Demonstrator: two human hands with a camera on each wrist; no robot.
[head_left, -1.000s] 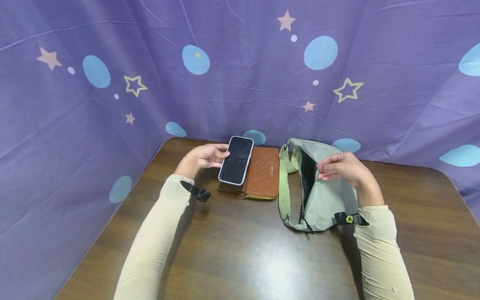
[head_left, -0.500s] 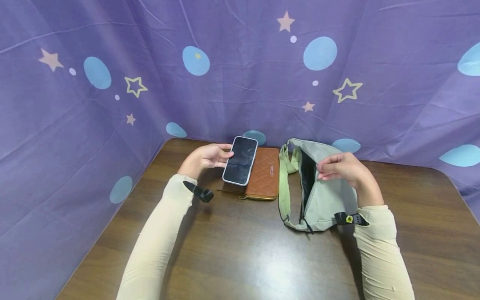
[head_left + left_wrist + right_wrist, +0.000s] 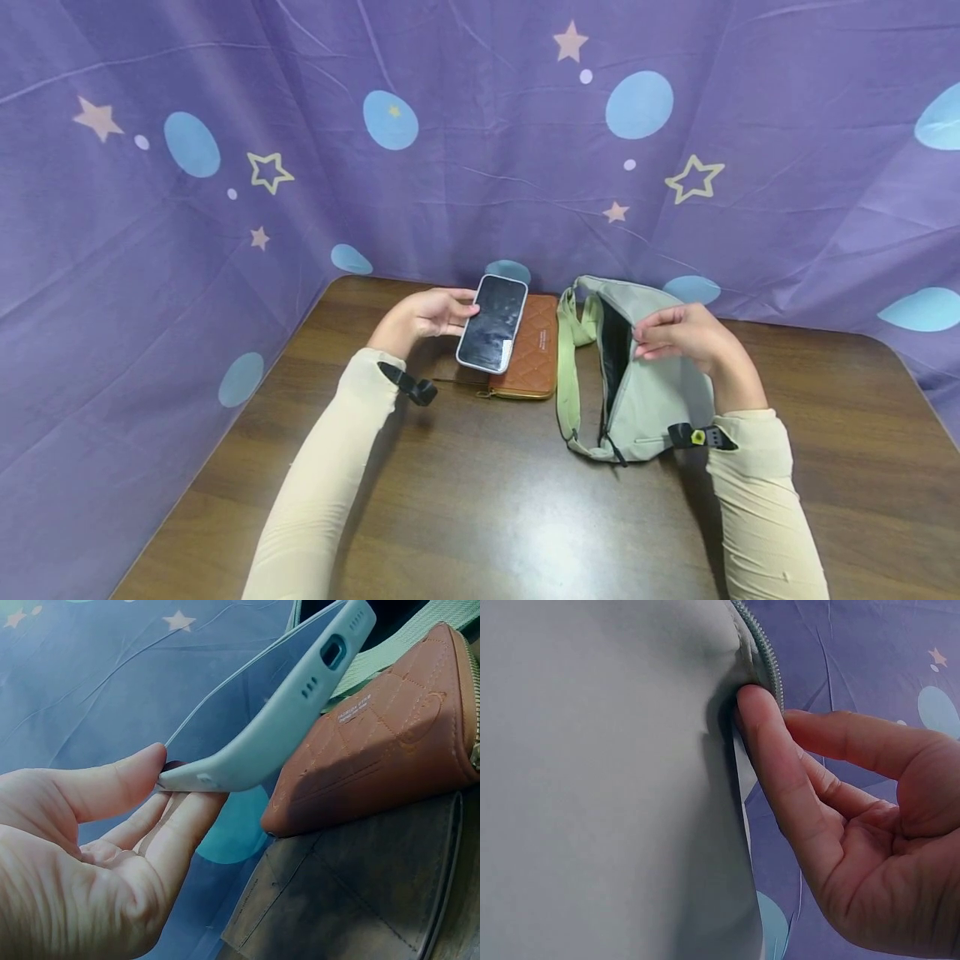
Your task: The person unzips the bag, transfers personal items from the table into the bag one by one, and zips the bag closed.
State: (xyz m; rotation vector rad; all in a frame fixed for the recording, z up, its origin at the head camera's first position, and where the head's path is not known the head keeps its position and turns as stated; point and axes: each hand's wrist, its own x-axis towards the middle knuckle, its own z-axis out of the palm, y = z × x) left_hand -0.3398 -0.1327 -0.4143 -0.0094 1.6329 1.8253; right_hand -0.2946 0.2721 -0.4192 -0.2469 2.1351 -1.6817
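My left hand (image 3: 438,317) pinches a smartphone (image 3: 492,323) by its left edge, thumb over the screen side and fingers beneath. The phone wears a pale case, and its dark screen faces up. In the head view it overlaps a brown quilted zip wallet (image 3: 542,358). At the right, my right hand (image 3: 686,337) pinches the zipped edge of a pale green bag (image 3: 667,400), whose mouth gapes and shows a dark lining. The right wrist view has thumb and forefinger on that edge beside the zipper teeth (image 3: 769,660).
A dark brown flat leather piece (image 3: 352,889) lies beside the wallet in the left wrist view. The bag's green strap (image 3: 568,375) runs between wallet and bag. A purple curtain (image 3: 480,150) hangs along the back edge of the wooden table (image 3: 450,500).
My left hand has carried the phone to the right, further over the brown wallet. My right hand stays on the bag's edge, and the bag has not moved.
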